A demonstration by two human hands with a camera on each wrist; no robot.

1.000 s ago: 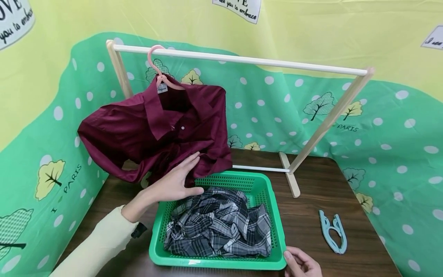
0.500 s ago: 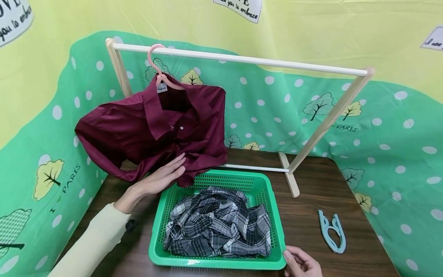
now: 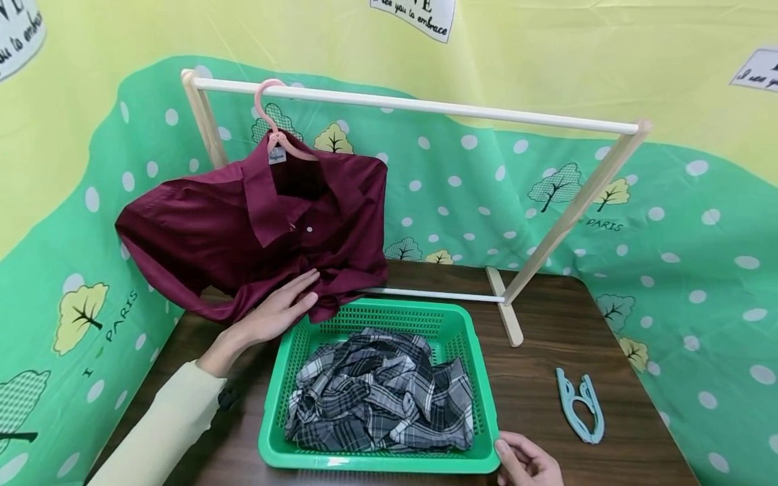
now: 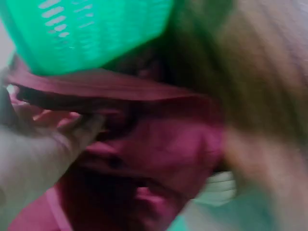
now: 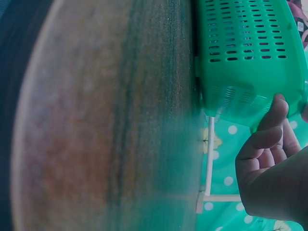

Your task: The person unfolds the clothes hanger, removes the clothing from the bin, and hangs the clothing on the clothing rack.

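A maroon button shirt hangs from a pink hanger on the left part of the rack's top bar. My left hand lies against the shirt's lower front, fingers extended; in the blurred left wrist view, maroon cloth surrounds the fingertips. Below stands a green plastic basket, which holds crumpled black, grey and white plaid cloth. At the basket's near right corner, my right hand pinches the rim between thumb and curled fingers. The right wrist view shows this hand at the basket's corner.
The rack has a white top bar and a wooden right leg with a foot on the table. A light blue folding hanger lies right of the basket on the dark wooden table. Patterned fabric encloses the back and sides.
My left hand has moved left and slightly down along the shirt, away from above the basket. The shirt's hem has shifted left with it. My right hand stays at the basket corner.
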